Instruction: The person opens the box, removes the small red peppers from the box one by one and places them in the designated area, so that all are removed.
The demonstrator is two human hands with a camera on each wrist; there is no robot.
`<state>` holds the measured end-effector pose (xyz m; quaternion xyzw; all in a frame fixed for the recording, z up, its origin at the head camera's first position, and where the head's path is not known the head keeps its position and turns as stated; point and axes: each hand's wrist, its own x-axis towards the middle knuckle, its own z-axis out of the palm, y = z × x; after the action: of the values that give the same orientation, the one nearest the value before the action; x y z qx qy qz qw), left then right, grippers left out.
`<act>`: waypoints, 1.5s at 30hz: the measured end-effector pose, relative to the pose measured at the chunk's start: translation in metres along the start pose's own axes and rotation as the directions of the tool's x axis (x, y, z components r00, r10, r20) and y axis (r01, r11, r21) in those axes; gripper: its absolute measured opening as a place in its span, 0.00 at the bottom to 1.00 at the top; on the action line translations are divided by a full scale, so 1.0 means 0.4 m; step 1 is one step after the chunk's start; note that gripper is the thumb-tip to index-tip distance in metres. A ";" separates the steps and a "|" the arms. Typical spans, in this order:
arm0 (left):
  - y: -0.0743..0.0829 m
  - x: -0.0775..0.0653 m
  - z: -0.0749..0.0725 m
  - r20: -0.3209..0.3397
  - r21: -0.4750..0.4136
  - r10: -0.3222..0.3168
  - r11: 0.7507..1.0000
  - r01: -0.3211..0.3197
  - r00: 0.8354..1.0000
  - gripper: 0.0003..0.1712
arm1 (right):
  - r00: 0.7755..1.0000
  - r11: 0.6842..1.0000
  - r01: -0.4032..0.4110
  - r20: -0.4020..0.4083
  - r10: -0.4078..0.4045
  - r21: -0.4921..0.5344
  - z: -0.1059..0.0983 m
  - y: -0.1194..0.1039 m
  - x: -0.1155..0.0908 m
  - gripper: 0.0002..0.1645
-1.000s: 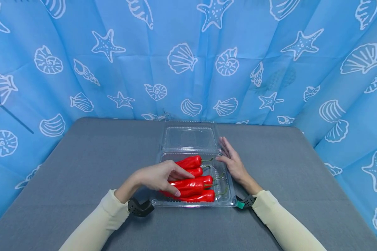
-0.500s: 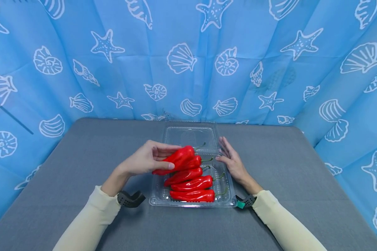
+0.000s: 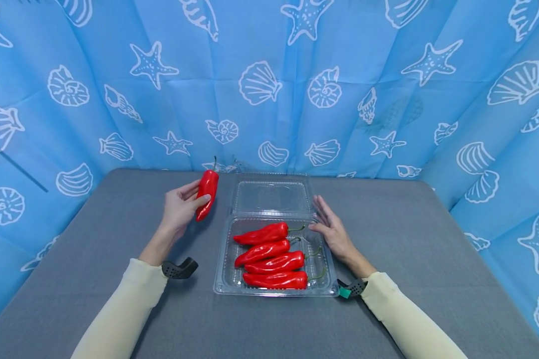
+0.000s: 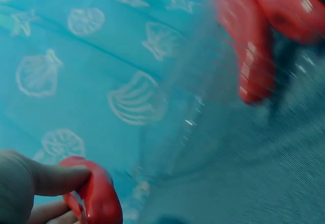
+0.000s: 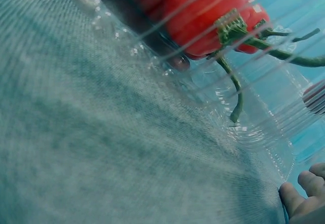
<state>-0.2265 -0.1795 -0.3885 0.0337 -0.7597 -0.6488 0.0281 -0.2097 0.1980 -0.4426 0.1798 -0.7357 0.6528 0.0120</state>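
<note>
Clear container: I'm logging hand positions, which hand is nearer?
Right. The right hand is at the right edge of the clear container; the left hand is beyond its left side.

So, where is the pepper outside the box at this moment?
In the head view, the pepper is in the left hand, left of the box's open lid.

I seem to be in a curtained-off recording booth: a blue seashell curtain (image 3: 292, 114) hangs from ten o'clock through twelve to two, round a grey desk (image 3: 395, 224), with wrist-worn black devices (image 3: 176, 270) in view.
</note>
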 end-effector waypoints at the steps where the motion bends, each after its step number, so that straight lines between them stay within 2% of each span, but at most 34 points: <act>1: -0.011 0.004 0.000 -0.011 0.010 -0.013 1.000 0.014 1.000 0.37 | 1.000 1.000 -0.003 0.001 0.003 0.004 0.000 0.000 0.000 0.50; 6: -0.056 0.016 0.013 -0.041 0.089 -0.037 0.995 0.040 0.998 0.35 | 1.000 1.000 -0.016 0.007 0.016 0.025 0.000 -0.002 0.002 0.50; 12: -0.091 0.013 0.033 -0.056 0.185 -0.002 0.983 0.013 0.998 0.34 | 1.000 0.999 -0.010 0.011 0.010 0.034 0.001 0.000 0.002 0.50; 16: -0.103 0.005 0.048 -0.070 0.212 0.032 0.977 -0.016 0.997 0.34 | 1.000 1.000 -0.010 0.010 0.010 0.027 0.000 0.000 0.001 0.50; 20: -0.105 -0.002 0.061 -0.066 0.218 0.056 0.975 -0.040 0.996 0.35 | 1.000 1.000 -0.013 0.012 0.013 0.021 0.000 -0.001 0.000 0.50; 28: -0.106 -0.001 0.075 -0.037 0.213 0.065 0.975 -0.055 0.997 0.36 | 1.000 1.000 -0.012 0.017 0.012 0.021 0.000 0.000 0.001 0.50; 37: -0.111 0.002 0.082 -0.042 0.200 0.066 0.978 -0.057 0.997 0.37 | 1.000 1.000 -0.011 0.021 0.011 0.011 0.000 -0.002 0.001 0.49; 45: -0.113 0.008 0.073 -0.043 0.111 0.059 0.992 -0.054 0.997 0.36 | 1.000 1.000 -0.001 0.019 0.001 0.007 0.002 -0.001 0.003 0.49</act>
<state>-0.2315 -0.1581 -0.4376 0.0285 -0.7940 -0.6041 0.0622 -0.2104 0.1969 -0.4419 0.1857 -0.7336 0.6537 0.0038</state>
